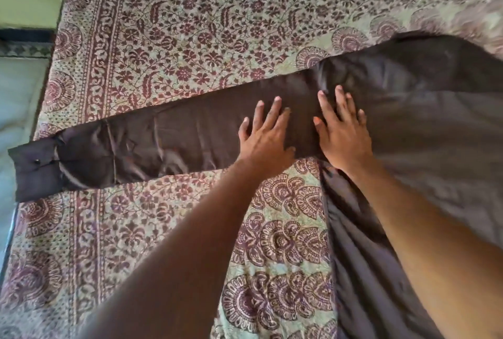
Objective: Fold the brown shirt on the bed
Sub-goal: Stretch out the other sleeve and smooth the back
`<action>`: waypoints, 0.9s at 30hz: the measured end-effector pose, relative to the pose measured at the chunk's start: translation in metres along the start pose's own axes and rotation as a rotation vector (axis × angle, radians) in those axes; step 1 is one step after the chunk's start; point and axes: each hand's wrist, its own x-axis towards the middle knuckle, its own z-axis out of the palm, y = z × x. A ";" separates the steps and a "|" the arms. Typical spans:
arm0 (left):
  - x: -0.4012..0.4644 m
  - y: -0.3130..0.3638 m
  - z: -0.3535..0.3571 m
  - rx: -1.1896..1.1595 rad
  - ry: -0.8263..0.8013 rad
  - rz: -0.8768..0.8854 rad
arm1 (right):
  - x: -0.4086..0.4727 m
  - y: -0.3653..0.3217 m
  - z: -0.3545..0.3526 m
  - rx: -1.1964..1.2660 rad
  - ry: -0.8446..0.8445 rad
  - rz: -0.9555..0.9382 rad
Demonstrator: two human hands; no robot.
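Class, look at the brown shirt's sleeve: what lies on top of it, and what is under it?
On the sleeve rest the left hand and right hand, flat. Under it lies the patterned bedspread, hidden where cloth covers it.

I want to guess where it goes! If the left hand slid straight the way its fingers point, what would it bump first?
Nothing solid: the left hand would likely slide off the brown shirt sleeve onto the patterned bedspread.
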 end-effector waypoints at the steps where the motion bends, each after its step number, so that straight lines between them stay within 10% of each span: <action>1: 0.007 0.005 0.007 0.015 -0.040 -0.034 | -0.005 0.020 0.002 -0.012 -0.007 0.055; 7: 0.031 0.034 0.005 -0.021 -0.177 -0.252 | -0.040 0.064 0.001 0.186 0.044 0.629; 15: 0.075 0.061 0.019 0.113 -0.139 -0.125 | 0.042 0.032 0.001 0.102 0.080 -0.055; 24: 0.082 0.073 0.010 0.169 -0.302 -0.184 | -0.073 0.146 0.001 0.068 0.093 0.602; 27: 0.082 0.074 0.010 0.186 -0.295 -0.192 | -0.042 0.128 0.000 0.089 0.155 0.549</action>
